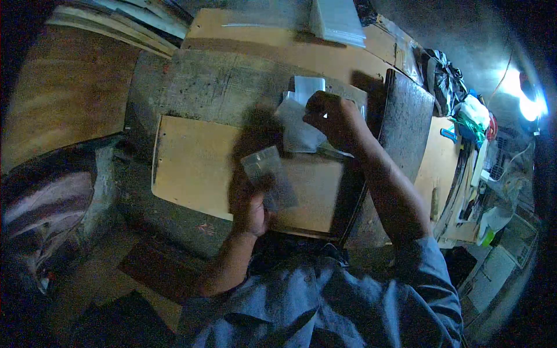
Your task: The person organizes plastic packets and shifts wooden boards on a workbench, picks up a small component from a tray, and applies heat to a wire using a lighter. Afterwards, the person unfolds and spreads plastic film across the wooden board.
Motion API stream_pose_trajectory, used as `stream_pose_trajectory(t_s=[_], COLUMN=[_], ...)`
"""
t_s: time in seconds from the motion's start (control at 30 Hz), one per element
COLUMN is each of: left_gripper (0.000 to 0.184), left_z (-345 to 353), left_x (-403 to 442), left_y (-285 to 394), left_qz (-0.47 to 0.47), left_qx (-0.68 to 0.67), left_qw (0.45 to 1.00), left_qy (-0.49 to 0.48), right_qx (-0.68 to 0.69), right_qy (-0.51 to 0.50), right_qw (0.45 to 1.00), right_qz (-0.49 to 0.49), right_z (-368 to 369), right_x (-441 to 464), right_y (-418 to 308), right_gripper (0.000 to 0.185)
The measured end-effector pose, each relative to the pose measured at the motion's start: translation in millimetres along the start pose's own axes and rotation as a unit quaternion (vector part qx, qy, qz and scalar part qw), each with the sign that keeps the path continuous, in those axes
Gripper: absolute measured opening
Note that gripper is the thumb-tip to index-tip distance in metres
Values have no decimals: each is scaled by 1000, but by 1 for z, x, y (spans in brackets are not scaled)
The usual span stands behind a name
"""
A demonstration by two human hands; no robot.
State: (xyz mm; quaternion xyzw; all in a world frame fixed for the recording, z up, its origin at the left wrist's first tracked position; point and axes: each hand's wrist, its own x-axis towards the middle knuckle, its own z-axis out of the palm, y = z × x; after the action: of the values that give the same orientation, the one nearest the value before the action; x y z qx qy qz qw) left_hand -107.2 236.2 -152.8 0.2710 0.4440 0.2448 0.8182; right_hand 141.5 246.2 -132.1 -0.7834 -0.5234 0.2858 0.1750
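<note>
From where I stand, the worktable [214,75] takes up most of the view, with a pale wooden board [191,165] lying on it close to the person and a long dark plank [409,110] off to the right. At the far edge sits a stack of plastic sheets [339,24]. Nearer, just beyond the person's hands, a loose pile of translucent plastic sleeves [297,129] overlaps unevenly near the pale board's far edge. The right hand [337,116] is poised at the right side of that pile, its fingers curled in together; I cannot tell whether they pinch a sleeve or only hang over it. The left hand [253,210] pinches a clear plastic packet [271,177], tilted above the pale board, near the person's body. Film this thin probably clings, so fingertips at one corner would serve better than a whole-hand grab, with a small rub to part the layers. The left hand does well to grip lightly and low, leaving the packet's upper edge free and uncreased, and out of the shadow.
</note>
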Motion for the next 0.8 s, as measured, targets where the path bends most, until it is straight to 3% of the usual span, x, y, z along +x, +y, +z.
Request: stream_pose_trajectory(t_s=[0.13,0.2,0.27,0.37,0.5,0.57,0.63,0.8], left_gripper=[44,43,42,42,39,38,35,26], left_z=[7,10,13,20,14,11,10,10], left_x=[8,14,19,20,20,20,16,3], left_y=[6,7,8,14,15,17,21,21], left_qz=[5,18,32,22,47,62,134,26], left_qx=[-103,-87,-71,-109,-9,34,253,61], left_qw=[994,995,996,992,997,995,956,996], left_qy=[-40,-45,-51,-57,-56,-67,-69,-62], right_qx=[78,125,206,215,227,332,344,395], right_qy=[16,20,-14,9,6,-22,-9,64], right_qw=[997,992,977,976,974,942,938,916], right_qz=[-22,-24,53,25,-12,42,38,7], right_z=[-6,-10,-13,-8,-4,-1,9,38], right_x=[-8,-15,-22,-32,-48,-58,-68,-95], right_y=[-10,-19,-29,-31,-35,-44,-43,-37], right_gripper=[20,18,15,14,17,17,17,39])
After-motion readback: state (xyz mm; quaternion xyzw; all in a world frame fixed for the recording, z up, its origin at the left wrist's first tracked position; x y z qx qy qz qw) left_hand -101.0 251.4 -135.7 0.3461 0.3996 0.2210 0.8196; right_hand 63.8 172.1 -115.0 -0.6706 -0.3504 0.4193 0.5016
